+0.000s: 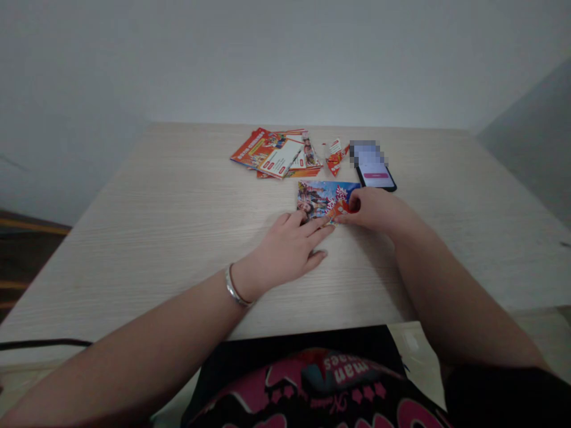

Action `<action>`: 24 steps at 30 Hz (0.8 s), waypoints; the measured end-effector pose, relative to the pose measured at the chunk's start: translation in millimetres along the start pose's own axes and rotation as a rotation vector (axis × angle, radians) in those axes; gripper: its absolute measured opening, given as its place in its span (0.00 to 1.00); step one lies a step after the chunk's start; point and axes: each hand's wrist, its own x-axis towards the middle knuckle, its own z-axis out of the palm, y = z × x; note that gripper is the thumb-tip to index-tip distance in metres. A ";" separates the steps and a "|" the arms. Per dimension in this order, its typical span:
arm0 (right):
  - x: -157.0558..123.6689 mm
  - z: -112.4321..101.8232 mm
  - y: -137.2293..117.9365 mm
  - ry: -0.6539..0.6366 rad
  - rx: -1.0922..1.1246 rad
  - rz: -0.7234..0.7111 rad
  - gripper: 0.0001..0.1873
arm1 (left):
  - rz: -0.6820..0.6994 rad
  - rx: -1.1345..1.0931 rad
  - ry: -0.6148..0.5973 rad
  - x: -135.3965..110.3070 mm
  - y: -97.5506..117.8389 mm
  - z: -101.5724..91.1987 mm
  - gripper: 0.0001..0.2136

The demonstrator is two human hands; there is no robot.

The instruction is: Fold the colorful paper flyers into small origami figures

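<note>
A colourful printed leaflet (319, 195), blue with red and white lettering, lies flat on the pale wooden table. My left hand (289, 246), a silver bangle on its wrist, rests palm down with fingers stretched over the leaflet's near edge. At the leaflet's lower right corner, my right hand (375, 208) has its fingers curled in a pinch on the paper and hides that corner. Just behind lies a loose stack of orange and white leaflets (279, 160). To its right is a small folded orange paper piece (334, 160).
A black phone (377, 177) with a lit screen lies behind my right hand; part of it is pixelated. The pale table (178, 238) meets a grey wall (285, 59) at the back. A black cable (44, 343) runs along the near left edge.
</note>
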 end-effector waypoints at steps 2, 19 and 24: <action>-1.9 1.2 -0.9 0.010 -0.003 0.008 0.21 | 0.004 -0.008 0.005 0.6 -0.7 0.8 0.24; 3.3 -3.7 0.8 -0.046 0.023 -0.001 0.19 | 0.017 0.056 0.024 -1.9 -2.5 3.1 0.29; 5.8 -3.3 3.3 -0.066 0.004 -0.016 0.18 | 0.023 0.054 0.024 -3.3 -2.5 4.6 0.29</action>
